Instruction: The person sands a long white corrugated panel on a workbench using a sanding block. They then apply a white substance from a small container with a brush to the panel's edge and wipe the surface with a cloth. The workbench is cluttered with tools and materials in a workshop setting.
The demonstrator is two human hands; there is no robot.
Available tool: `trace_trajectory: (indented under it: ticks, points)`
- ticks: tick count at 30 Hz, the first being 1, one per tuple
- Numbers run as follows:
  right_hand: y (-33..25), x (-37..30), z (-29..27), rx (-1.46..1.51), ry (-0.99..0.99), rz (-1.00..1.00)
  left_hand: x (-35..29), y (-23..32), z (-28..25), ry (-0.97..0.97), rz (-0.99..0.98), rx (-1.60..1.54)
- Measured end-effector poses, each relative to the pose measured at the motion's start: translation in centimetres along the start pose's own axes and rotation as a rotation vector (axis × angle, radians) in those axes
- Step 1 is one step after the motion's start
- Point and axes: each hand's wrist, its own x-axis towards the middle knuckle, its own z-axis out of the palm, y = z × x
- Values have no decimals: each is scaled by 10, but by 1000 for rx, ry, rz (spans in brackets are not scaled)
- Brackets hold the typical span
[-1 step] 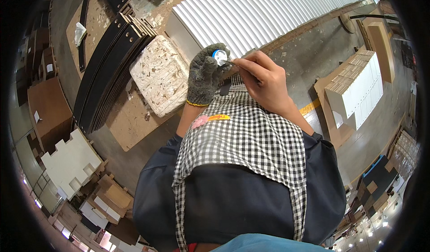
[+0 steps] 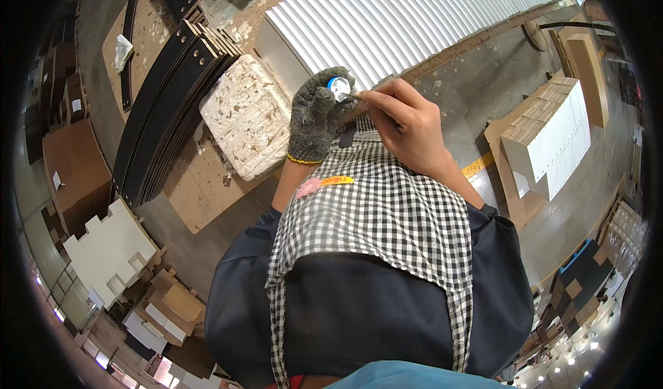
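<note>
My left hand point(image 2: 312, 117), in a dark grey knit glove with a yellow cuff edge, is closed around a small round container point(image 2: 338, 87) with a blue rim and white inside. Between the thumb and fingers of my bare right hand point(image 2: 407, 123) is a thin dark tool point(image 2: 351, 97). Its tip reaches the container's edge; the exact kind of tool is too small to tell. Both hands meet in front of my black-and-white checked apron point(image 2: 373, 216), close to the near end of a long row of white panels point(image 2: 387, 30).
Left of my hands stands a paint-spattered whitish block point(image 2: 248, 116). Beyond it, curved black boards point(image 2: 162, 112) are stacked on a brown sheet point(image 2: 197, 202). A stack of white-faced boards point(image 2: 552, 140) rests to the right on the grey floor point(image 2: 456, 102). Notched pale panels point(image 2: 110, 251) lie far left.
</note>
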Motion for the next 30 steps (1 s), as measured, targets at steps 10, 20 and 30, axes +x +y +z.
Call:
trace_trajectory:
  ticks: [10,20,30]
  points:
    - [12,4,-9,591,-69,498,0,0,4,0,7,88]
    - [22,-3,-17,883,14,764,-1,-2,-6,-5,22,0]
    - [101,-65,-16,791,213,824,7,14,-135,313,251,-297]
